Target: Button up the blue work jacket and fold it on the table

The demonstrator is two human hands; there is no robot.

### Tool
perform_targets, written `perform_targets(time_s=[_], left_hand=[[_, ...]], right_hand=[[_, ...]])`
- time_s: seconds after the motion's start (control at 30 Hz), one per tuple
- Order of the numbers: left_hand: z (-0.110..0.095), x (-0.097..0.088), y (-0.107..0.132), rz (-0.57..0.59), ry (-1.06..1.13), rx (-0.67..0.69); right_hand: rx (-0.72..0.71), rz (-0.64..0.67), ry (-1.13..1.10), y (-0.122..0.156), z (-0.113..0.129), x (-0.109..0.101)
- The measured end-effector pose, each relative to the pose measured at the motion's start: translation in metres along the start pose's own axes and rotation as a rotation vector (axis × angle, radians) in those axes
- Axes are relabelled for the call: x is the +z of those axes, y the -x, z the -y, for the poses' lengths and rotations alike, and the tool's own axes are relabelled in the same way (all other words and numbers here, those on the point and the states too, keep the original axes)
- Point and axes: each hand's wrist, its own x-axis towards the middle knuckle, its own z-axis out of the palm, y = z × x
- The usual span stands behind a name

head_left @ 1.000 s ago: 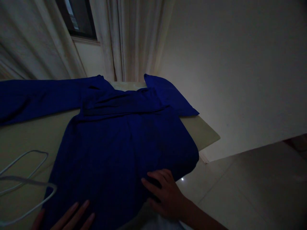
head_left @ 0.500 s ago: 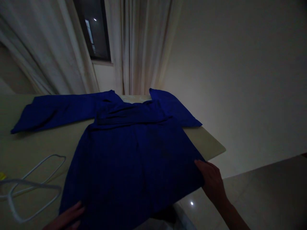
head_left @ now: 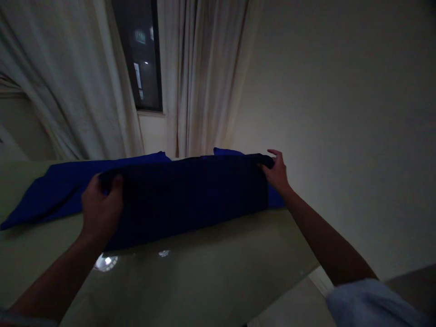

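Observation:
A dark blue long-sleeved garment [head_left: 190, 200] lies across the table, its lower part lifted and folded up toward the far side. My left hand [head_left: 102, 204] pinches the left corner of the raised edge between thumb and fingers. At the other end, my right hand [head_left: 276, 171] grips the right corner of the same edge. One sleeve [head_left: 51, 190] stretches out flat to the left. Behind the raised cloth, only bits of the right sleeve and the collar area show.
The pale, glossy table [head_left: 190, 281] reflects a ceiling light near its front. Beyond it hang long light curtains [head_left: 207, 81] beside a dark window [head_left: 139, 54]. A plain wall [head_left: 334, 113] rises close on the right, with floor below the table's right edge.
Both hands have carried the garment's near edge up and away, doubling the lower part over the upper. The table's front surface is now uncovered, and the white cord has left the view.

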Motion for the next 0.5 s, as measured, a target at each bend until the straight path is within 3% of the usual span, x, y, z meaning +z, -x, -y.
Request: perform_targets(time_s=[0.07, 0.13, 0.2, 0.27, 0.37, 0.5], left_hand=[[0.008, 0.021, -0.038, 0.055, -0.027, 0.002], [0.021, 0.039, -0.065, 0.105, -0.069, -0.024], [0.041, 0.052, -0.077, 0.158, -0.122, -0.067], [0.065, 0.056, -0.077, 0.21, -0.181, -0.121], [0.1, 0.05, -0.06, 0.33, -0.198, -0.258], [0.116, 0.033, -0.036, 0.467, 0.089, -0.517]], right_hand=[[0.085, 0.083, -0.02, -0.035, -0.001, 0.045], [0.181, 0.152, 0.024, -0.052, -0.005, 0.086], [0.257, 0.221, 0.122, -0.051, -0.012, 0.118], [0.294, 0.298, 0.21, -0.034, -0.02, 0.134], [0.261, 0.389, 0.294, 0.01, -0.03, 0.127], [0.058, 0.489, 0.368, 0.074, -0.033, 0.082]])
